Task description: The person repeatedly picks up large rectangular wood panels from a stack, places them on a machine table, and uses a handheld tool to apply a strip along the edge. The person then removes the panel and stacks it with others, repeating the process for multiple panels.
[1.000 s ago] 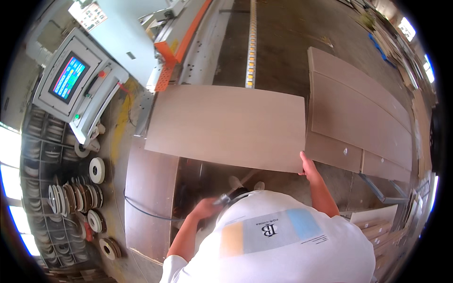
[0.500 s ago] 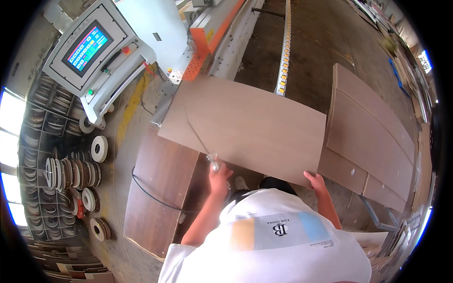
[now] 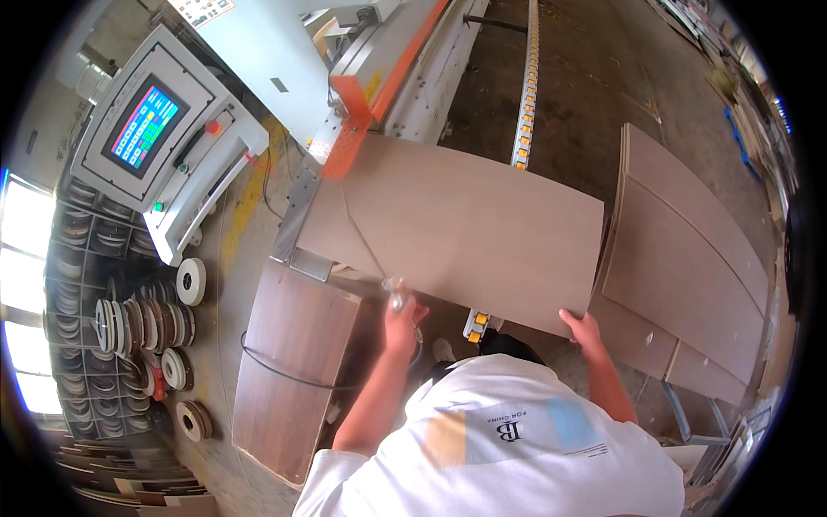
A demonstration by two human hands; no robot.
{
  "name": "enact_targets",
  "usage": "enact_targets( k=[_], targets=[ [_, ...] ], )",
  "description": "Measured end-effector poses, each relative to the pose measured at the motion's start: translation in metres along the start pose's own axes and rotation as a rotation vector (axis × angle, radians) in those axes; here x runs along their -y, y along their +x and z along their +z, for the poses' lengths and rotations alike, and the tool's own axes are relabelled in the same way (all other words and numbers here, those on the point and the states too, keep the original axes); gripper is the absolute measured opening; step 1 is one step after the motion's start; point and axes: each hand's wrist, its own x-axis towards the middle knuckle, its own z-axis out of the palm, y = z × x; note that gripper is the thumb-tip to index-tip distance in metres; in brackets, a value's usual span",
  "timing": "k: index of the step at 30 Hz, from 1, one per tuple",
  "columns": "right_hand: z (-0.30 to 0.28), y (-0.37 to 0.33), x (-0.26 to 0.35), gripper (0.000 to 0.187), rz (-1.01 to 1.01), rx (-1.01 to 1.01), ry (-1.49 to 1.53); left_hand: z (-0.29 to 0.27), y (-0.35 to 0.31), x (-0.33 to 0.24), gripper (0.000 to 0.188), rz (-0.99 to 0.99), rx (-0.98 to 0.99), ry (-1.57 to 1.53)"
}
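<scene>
A flat brown board [image 3: 457, 228] lies across the machine's infeed, its far left corner beside an orange guard [image 3: 349, 142]. My right hand [image 3: 582, 328] grips the board's near right corner, thumb on top and the other fingers hidden underneath. At the near edge, my left hand [image 3: 401, 324] is closed around a silver air blow gun [image 3: 396, 291]. The gun's long thin nozzle slants up over the board toward the guard. A dark hose [image 3: 289, 372] loops over the brown wooden block to the left; its join with the gun is not clear.
A control console [image 3: 151, 138] with a lit screen stands at the left. Edge-banding rolls [image 3: 138, 326] fill a rack below it. A roller rail [image 3: 525, 112] runs beneath the board. To the right lies a stack of brown boards [image 3: 689, 258]; left of me stands a brown block [image 3: 297, 336].
The board has moved a little away from me along the machine, uncovering a metal plate and part of the roller rail at its near edge. Both hands keep their holds. The view has shifted slightly.
</scene>
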Motion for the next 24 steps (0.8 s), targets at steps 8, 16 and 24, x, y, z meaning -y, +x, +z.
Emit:
enact_targets(
  k=[8, 16, 24],
  targets=[
    [-0.028, 0.064, 0.048, 0.057, -0.042, 0.020, -0.003, 0.059, 0.058, -0.014, 0.051, 0.021, 0.039, 0.097],
    [-0.065, 0.135, 0.033, 0.057, -0.066, -0.023, 0.123, 0.110, 0.045, -0.005, 0.050, 0.216, 0.322, 1.643],
    [-0.062, 0.062, -0.149, 0.053, 0.215, -0.319, 0.532, 0.162, -0.037, 0.029, 0.065, -0.039, 0.878, 2.154]
  ],
)
